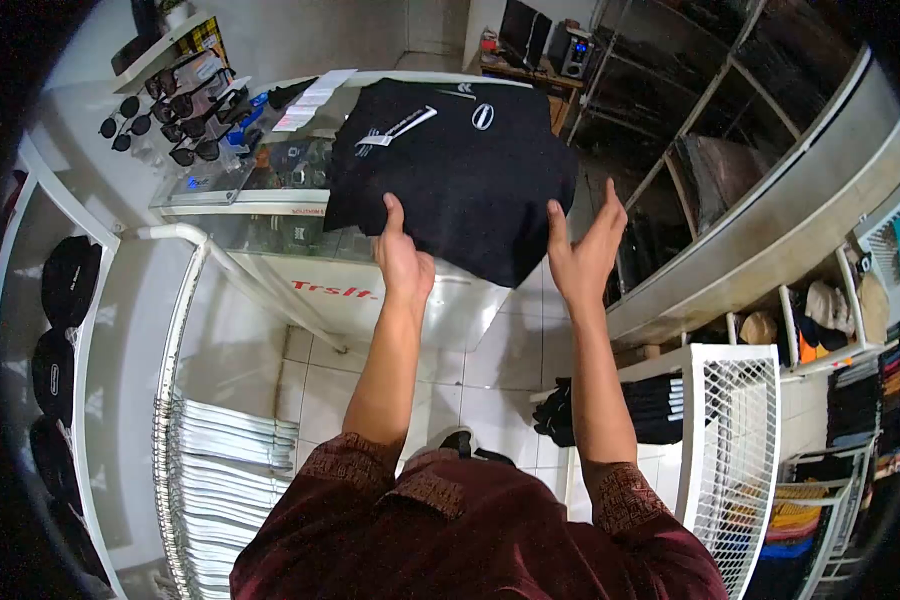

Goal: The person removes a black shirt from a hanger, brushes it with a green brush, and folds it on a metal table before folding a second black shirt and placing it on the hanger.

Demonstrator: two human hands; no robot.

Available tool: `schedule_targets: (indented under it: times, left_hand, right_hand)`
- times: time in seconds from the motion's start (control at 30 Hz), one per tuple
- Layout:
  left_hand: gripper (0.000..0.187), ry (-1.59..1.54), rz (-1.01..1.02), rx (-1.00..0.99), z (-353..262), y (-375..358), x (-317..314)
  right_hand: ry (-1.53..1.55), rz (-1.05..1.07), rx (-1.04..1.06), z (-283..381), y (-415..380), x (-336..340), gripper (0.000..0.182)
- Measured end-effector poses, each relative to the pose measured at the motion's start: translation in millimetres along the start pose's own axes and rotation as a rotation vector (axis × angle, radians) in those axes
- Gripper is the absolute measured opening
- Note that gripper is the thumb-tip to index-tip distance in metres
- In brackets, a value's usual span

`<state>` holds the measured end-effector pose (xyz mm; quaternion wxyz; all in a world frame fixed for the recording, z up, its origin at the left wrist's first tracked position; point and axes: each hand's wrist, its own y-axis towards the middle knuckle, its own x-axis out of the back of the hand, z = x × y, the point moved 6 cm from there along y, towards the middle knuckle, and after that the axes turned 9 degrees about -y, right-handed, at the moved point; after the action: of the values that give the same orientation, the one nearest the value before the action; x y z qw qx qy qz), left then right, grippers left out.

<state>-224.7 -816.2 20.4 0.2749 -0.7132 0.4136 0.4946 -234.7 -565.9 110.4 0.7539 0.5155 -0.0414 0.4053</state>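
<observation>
A black T-shirt with small white prints lies folded on the glass display counter, its front corner hanging past the counter's edge. A white tag rests on it. My left hand is at the shirt's front left edge, thumb raised and apart; its other fingers are mostly hidden. Beside the shirt's right edge, my right hand is open, with the thumb apart and the fingers stretched forward.
Sunglasses stand on a rack at the counter's left, near a paper sheet. Below left is a rail of white hangers. A white mesh rack stands close on the right, before shelves with caps.
</observation>
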Motion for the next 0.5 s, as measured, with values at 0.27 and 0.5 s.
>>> schedule_targets:
  times: [0.27,0.5]
  left_hand:
    - [0.044,0.023,-0.025,0.059,-15.0,-24.0,16.2]
    - [0.058,0.146,-0.031,0.029,-33.6,-24.6,15.6]
  right_hand:
    - [0.035,0.350,0.406,58.0,104.8,-154.5,0.064]
    - [-0.195,0.778,0.327,78.6,114.4,-171.7,0.074]
